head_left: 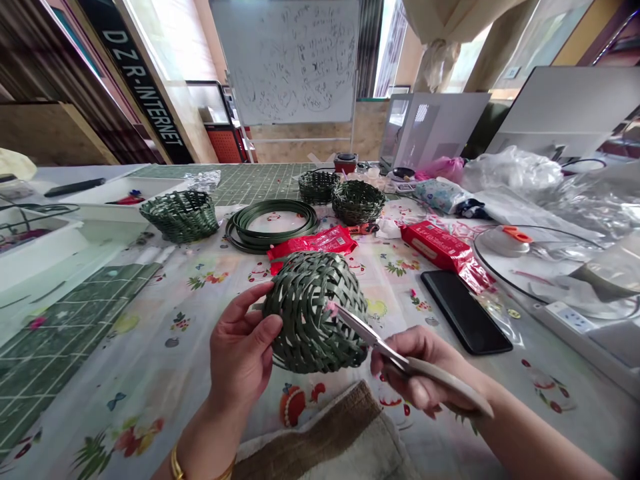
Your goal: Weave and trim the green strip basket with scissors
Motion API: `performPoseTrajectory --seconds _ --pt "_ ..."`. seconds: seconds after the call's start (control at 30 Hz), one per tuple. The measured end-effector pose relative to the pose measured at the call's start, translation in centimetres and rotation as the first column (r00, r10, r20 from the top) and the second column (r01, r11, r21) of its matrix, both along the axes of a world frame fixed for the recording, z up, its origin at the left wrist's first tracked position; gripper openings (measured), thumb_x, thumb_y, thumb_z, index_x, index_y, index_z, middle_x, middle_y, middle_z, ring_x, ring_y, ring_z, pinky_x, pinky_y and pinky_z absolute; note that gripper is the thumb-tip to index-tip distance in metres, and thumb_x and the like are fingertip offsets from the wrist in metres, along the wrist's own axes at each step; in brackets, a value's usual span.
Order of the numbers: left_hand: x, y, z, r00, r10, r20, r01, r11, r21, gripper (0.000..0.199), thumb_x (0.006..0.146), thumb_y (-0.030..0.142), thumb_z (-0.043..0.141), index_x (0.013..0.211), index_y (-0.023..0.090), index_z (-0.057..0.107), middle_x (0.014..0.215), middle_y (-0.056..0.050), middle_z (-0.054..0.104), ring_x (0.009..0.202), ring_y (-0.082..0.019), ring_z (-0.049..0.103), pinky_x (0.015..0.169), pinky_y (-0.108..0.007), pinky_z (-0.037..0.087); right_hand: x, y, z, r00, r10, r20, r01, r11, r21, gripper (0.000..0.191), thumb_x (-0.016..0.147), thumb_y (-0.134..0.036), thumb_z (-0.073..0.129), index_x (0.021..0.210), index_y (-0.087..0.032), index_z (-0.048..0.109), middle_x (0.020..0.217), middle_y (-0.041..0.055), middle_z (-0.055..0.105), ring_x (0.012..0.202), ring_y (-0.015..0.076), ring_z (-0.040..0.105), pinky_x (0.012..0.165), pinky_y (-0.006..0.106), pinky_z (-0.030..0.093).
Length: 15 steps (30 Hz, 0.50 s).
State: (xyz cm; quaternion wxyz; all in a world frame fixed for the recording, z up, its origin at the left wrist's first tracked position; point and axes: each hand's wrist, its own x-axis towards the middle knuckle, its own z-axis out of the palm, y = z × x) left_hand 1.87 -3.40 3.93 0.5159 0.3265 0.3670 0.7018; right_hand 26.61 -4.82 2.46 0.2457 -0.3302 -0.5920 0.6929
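Observation:
In the middle of the head view, a dark green woven basket (305, 320) is held tilted above the table. My left hand (245, 340) grips its left side, thumb in front and fingers around the edge. In my right hand (417, 367) is a pair of scissors (387, 350) with light handles, the fingers wrapped around them. The blade tips reach the basket's woven face, beside a small pink spot (332, 307). Whether the tips touch the strips or sit between them, I cannot tell.
Around lie more woven baskets (181, 217), a coil of green strip (273, 223), red packets (443, 250), a black phone (467, 312), and a brown-striped cloth (325, 440). White trays (55, 247) stand left. Plastic bags (515, 170) and a power strip (570, 319) are at right.

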Motion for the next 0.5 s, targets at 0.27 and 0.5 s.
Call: performPoseTrajectory --seconds 0.27,0.5 --pt "-0.1 0.1 -0.2 0.998 -0.032 0.053 0.032 0.999 -0.006 0.039 0.056 0.022 0.086 0.093 0.024 0.074 0.055 0.000 0.070 0.040 -0.011 0.059 0.041 -0.019 0.051 -0.5 -0.4 1.4 0.931 -0.289 0.222 0.195 0.909 0.368 0.053 0.063 -0.057 0.077 0.096 -0.018 0.063 0.059 -0.0043 0.051 0.049 0.0098 0.047 0.045 0.020 0.039" --pt "0.3 0.3 -0.2 0.999 0.008 0.049 -0.007 1.000 -0.030 0.037 0.056 0.021 0.086 0.090 0.024 0.074 0.057 -0.002 0.072 0.045 -0.014 0.064 0.051 -0.025 0.057 0.0 -0.1 2.1 0.730 -0.605 0.317 -0.004 0.461 0.887 0.042 0.073 -0.046 0.075 0.104 -0.023 0.058 0.077 -0.0007 0.064 0.060 0.0126 0.056 0.057 0.023 0.045"
